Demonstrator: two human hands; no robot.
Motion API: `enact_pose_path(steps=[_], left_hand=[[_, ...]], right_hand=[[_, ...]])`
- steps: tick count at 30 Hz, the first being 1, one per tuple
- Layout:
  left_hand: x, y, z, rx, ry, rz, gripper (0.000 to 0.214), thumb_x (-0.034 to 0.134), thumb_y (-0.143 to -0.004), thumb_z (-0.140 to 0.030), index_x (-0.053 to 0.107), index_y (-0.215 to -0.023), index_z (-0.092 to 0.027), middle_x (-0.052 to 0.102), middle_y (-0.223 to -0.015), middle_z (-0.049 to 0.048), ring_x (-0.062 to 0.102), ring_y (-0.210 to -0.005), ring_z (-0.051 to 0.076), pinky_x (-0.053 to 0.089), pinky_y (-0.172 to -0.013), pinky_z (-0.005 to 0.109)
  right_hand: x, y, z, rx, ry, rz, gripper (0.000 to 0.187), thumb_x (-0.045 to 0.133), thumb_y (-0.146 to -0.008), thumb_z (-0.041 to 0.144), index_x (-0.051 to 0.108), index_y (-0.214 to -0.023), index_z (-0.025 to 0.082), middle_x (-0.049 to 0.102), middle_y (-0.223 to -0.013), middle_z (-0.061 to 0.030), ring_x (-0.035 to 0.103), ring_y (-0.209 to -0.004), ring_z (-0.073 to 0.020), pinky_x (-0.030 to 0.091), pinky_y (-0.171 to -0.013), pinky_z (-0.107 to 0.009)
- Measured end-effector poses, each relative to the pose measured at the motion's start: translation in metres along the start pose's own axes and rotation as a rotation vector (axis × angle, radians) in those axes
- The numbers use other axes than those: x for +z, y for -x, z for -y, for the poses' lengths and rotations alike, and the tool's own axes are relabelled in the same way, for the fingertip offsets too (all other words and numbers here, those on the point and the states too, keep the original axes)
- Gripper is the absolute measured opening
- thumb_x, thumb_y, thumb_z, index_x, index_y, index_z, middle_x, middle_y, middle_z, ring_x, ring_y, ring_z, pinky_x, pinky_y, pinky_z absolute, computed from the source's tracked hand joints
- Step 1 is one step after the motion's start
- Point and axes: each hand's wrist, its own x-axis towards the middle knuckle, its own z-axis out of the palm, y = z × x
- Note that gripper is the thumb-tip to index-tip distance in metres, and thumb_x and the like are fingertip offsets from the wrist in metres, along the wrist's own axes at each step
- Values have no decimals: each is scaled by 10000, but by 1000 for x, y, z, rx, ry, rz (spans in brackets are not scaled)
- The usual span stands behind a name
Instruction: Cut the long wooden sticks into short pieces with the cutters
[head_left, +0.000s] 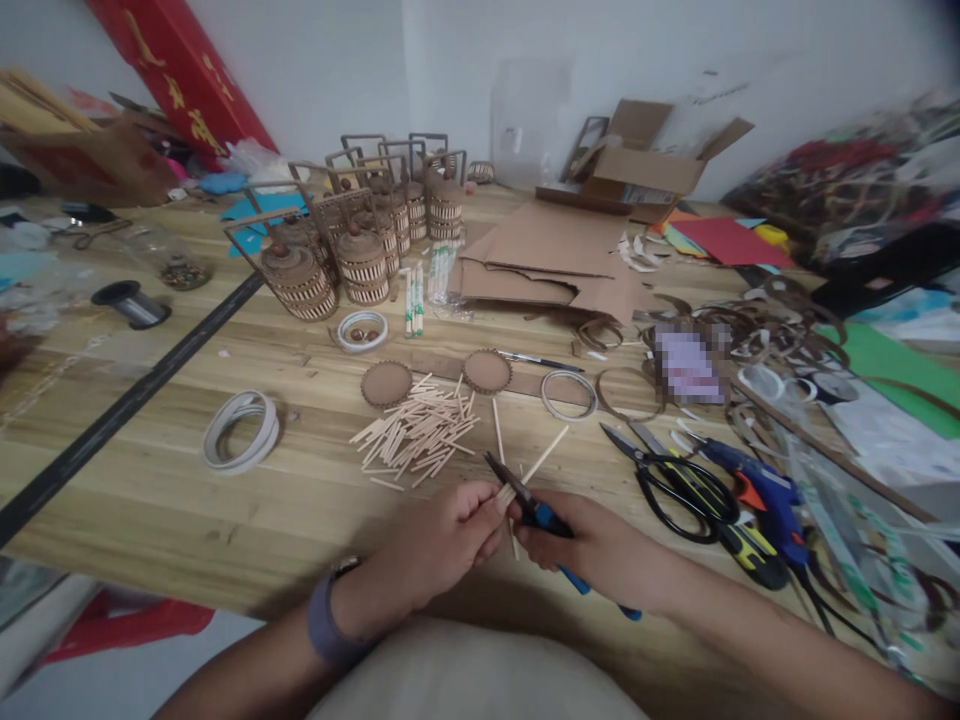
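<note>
My left hand (465,530) is closed, pinching thin wooden sticks (546,453) between thumb and fingers; how many it holds is not clear. In my right hand (592,545) are blue-handled pliers (551,520), their dark jaws up against the sticks beside my left fingertips. Just beyond my hands lies a loose pile of short cut sticks (420,430). Two round brown cardboard discs (387,384) with notched rims rest behind the pile. A longer stick (499,428) lies on the table to the right of the pile.
Small lidded baskets (364,265) with tall handles stand at the back left. Rolls of tape (240,432) lie left and centre. At right are black scissors (675,490), a yellow-black cutter (754,555), a blue glue gun (772,500) and brown strips. Torn cardboard (540,245) lies behind.
</note>
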Motion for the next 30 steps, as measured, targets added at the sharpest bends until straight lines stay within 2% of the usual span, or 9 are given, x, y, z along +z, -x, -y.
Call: enact_pose_path(steps=[4, 6, 9, 12, 13, 16, 21, 27, 30], left_hand=[[-17, 4, 2, 64, -77, -147, 347, 351, -967, -474, 478, -784, -208, 430, -595, -65, 397, -553, 115, 315, -566, 247], [-23, 5, 3, 55, -120, -186, 328, 342, -972, -450, 501, -821, -205, 423, -587, -65, 403, -556, 126, 321, -572, 252], [-22, 3, 3, 33, -284, -181, 315, 354, -970, -409, 499, -777, -206, 471, -613, -40, 457, -604, 150, 345, -608, 268], [-13, 1, 8, 98, -469, -196, 282, 365, -971, -354, 519, -787, -206, 586, -743, 18, 539, -725, 189, 377, -677, 294], [-10, 1, 10, 130, -521, -215, 261, 366, -971, -327, 539, -817, -206, 618, -801, 38, 561, -767, 202, 387, -702, 304], [-5, 0, 17, 188, -683, -295, 220, 369, -955, -236, 586, -927, -218, 667, -920, 77, 602, -854, 236, 413, -768, 336], [-3, -5, 21, 41, -895, -346, 254, 388, -886, -108, 617, -930, -208, 678, -866, 101, 623, -816, 255, 447, -757, 356], [-4, -12, 20, 98, -744, -457, 236, 372, -927, -205, 596, -856, -188, 618, -722, 111, 595, -705, 268, 420, -713, 374], [-18, -10, 18, 130, -525, -288, 265, 373, -957, -331, 524, -778, -207, 586, -648, 45, 568, -645, 213, 414, -677, 333]], right_hand=[[-9, 6, -10, -69, 164, -47, 173, 494, -847, 362, 564, -841, 204, 603, -780, -19, 535, -736, -181, 434, -662, -284], [-11, 9, -15, -72, 304, -234, 186, 460, -876, 359, 553, -842, 202, 615, -770, -46, 559, -721, -208, 441, -654, -319], [-9, 8, -17, -276, 504, -576, 167, 434, -911, 316, 545, -919, 191, 634, -949, -128, 609, -881, -261, 471, -753, -368], [-2, -3, -16, -479, 626, -667, 178, 450, -939, 282, 547, -1046, 179, 573, -1243, -186, 568, -1134, -290, 458, -895, -388], [1, -8, -16, -467, 667, -664, 178, 452, -944, 285, 551, -1046, 178, 591, -1218, -183, 583, -1109, -295, 466, -870, -388], [10, -20, -18, -305, 773, -668, 169, 454, -939, 308, 567, -952, 182, 653, -934, -126, 638, -815, -281, 456, -666, -358], [20, -28, -17, -174, 765, -688, 171, 454, -922, 326, 538, -825, 213, 650, -827, -70, 618, -670, -216, 343, -553, -279], [18, -38, -14, -89, 658, -731, 190, 451, -912, 344, 530, -802, 211, 655, -818, -89, 601, -657, -219, 300, -548, -282], [0, -32, -18, -75, 541, -746, 173, 451, -889, 337, 528, -804, 207, 643, -756, -78, 584, -654, -224, 322, -559, -286]])
